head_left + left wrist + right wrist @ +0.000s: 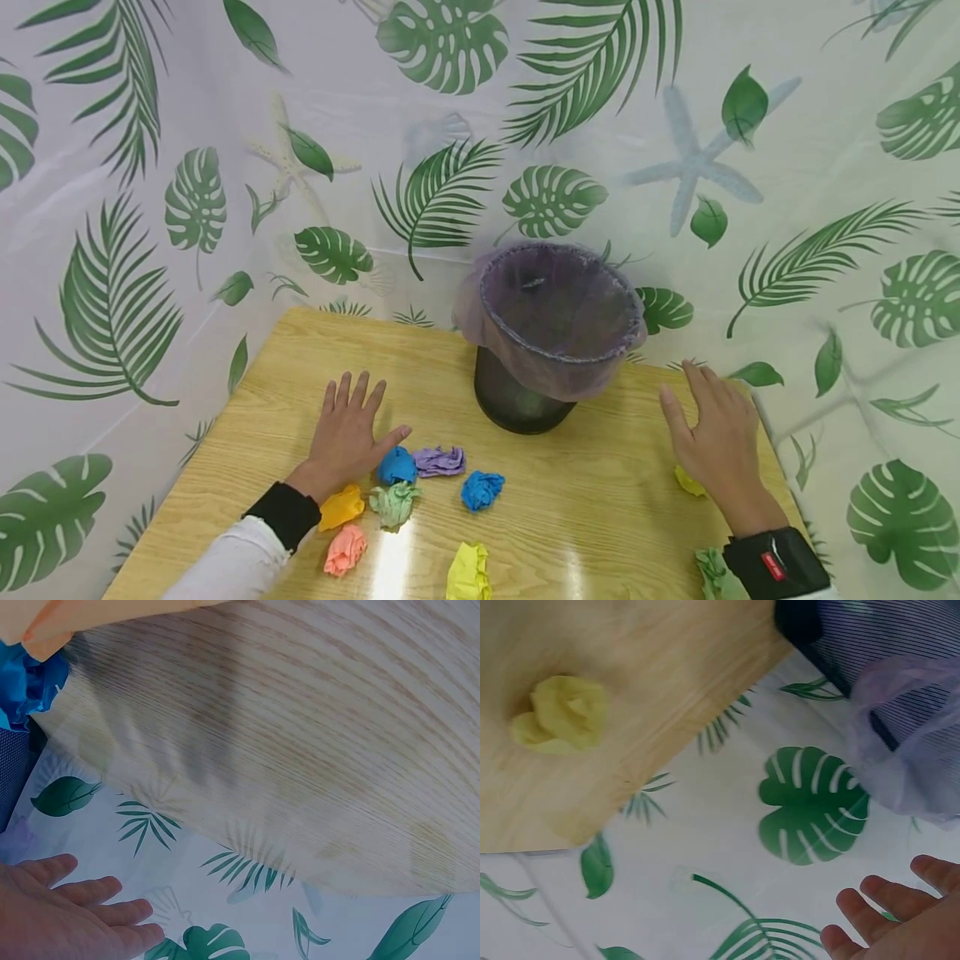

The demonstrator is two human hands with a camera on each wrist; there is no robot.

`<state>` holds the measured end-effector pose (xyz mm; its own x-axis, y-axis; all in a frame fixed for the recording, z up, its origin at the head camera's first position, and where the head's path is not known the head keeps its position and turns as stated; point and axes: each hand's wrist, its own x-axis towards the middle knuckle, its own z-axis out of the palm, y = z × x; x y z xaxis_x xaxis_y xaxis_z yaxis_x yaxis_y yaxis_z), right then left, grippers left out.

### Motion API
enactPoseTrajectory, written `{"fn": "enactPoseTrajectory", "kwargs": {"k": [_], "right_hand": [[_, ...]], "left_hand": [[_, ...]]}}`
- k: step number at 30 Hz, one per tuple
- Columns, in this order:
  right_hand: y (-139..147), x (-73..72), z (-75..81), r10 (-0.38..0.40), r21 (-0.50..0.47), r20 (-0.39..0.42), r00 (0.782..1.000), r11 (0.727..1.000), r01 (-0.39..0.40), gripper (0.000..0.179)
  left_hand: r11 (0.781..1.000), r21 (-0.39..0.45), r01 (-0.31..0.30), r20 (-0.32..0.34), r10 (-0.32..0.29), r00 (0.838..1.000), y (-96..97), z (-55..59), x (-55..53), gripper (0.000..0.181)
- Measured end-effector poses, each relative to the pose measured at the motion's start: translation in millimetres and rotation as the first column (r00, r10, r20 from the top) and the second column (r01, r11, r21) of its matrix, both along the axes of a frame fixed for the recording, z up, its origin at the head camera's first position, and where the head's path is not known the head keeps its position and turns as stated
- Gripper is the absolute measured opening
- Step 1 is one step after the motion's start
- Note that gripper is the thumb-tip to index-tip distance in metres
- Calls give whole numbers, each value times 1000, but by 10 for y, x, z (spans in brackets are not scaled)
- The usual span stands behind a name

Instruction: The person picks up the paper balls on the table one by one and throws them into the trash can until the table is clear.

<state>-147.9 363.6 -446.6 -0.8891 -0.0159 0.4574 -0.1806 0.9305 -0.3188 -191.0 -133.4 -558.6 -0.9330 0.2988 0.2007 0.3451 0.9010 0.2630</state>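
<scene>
Beside spread left fingers (359, 392), crumpled blue paper (397, 467); near spread right fingers (701, 387), yellow paper (687, 482).

Bin (513, 407): on table (585, 508), near back edge
Liner (573, 382): in bin, over rim
Crumpled papers (482, 491): on table, before bin, most left, others right
Sheet (472, 117): behind table

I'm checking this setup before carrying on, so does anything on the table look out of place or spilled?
I see no spill. Mildly odd: crumpled papers lie scattered on the wooden table outside the bin, and the bin itself stands on the table.
</scene>
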Motion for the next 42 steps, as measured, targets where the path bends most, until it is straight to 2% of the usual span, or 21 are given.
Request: {"fn": "enactPoseTrajectory", "kwargs": {"k": [5, 9, 13, 19, 26, 33, 35, 38, 42], "right_hand": [[197, 108, -184, -55, 32, 79, 995, 998, 52, 59], [346, 187, -363, -109, 83, 190, 976, 992, 94, 63], [492, 245, -562, -150, 141, 307, 940, 984, 111, 68], [651, 301, -789, -179, 184, 455, 872, 977, 105, 78], [740, 313, -939, -191, 189, 549, 814, 977, 102, 84], [777, 274, -1064, -173, 168, 667, 725, 983, 80, 88], [772, 266, -1093, -157, 156, 686, 710, 985, 68, 83], [756, 268, -1126, -136, 143, 693, 708, 988, 50, 73], [734, 284, -1158, -115, 130, 664, 738, 991, 38, 65]], "left_hand": [[1000, -11, -6, 18, 6, 1000, 4, 9, 0, 89], [1000, -19, -4, 22, 4, 1000, 8, 7, -2, 90], [1000, -21, 3, 13, -3, 1000, 11, -5, -5, 91], [1000, -2, 16, 24, -16, 1000, 17, -28, -3, 91], [1000, -8, 23, 18, -23, 1000, 38, -39, 1, 92], [1000, -5, 22, 16, -22, 1000, 38, -14, 5, 92], [1000, -1, 24, 13, -24, 1000, 41, -13, 11, 92], [1000, 2, 27, 12, -27, 1000, 46, -9, 17, 91], [1000, -2, 25, 14, -25, 1000, 53, -8, 12, 92]]}}
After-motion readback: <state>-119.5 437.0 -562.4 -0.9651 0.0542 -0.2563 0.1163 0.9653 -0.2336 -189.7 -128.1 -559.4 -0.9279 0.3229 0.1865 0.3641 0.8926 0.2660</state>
